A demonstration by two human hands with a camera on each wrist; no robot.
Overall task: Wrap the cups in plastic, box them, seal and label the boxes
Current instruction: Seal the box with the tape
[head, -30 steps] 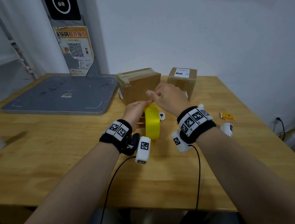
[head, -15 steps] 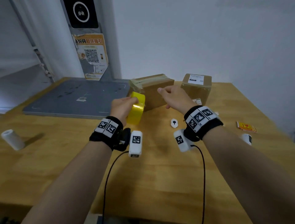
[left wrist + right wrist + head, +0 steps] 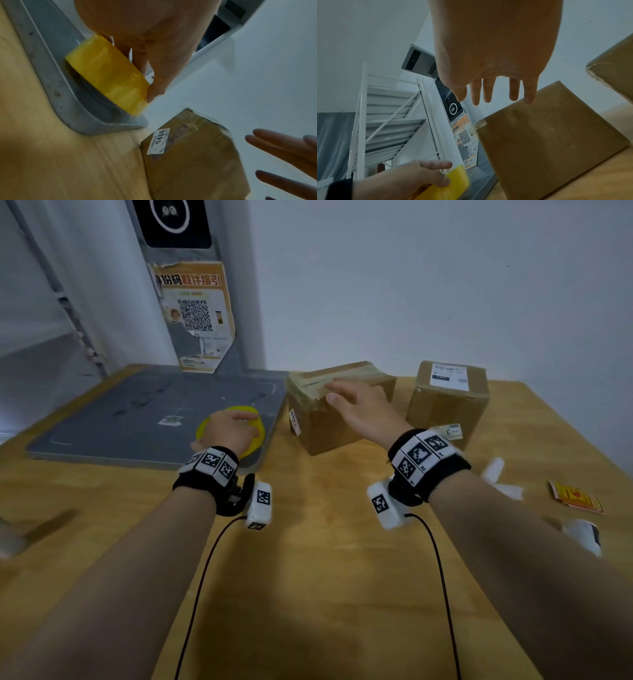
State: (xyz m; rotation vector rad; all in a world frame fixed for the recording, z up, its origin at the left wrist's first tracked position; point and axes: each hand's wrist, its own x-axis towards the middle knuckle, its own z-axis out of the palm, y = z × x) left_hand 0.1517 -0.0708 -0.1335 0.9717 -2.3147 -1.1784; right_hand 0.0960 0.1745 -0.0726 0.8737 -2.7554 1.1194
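My left hand (image 3: 228,430) grips a yellow tape roll (image 3: 255,436) (image 3: 109,77) (image 3: 452,184) and holds it just over the near right corner of a grey mat (image 3: 137,412). To its right stands a taped cardboard box (image 3: 337,419) (image 3: 192,155) (image 3: 544,136) with a small white sticker on its left side. My right hand (image 3: 356,405) (image 3: 494,94) hovers over that box's near top edge with fingers straight and spread, holding nothing. A second box (image 3: 448,402), bearing a white shipping label on top, stands further right.
The wooden table (image 3: 308,577) carries a red-yellow sticker (image 3: 575,498) and white objects (image 3: 582,535) at the right, and a blurred white roll (image 3: 8,539) at the left edge. A kiosk with a QR poster (image 3: 195,313) stands behind the mat.
My left hand has carried the tape roll left and away onto the mat's corner. My right hand let go of the tape and moved up over the taped box.
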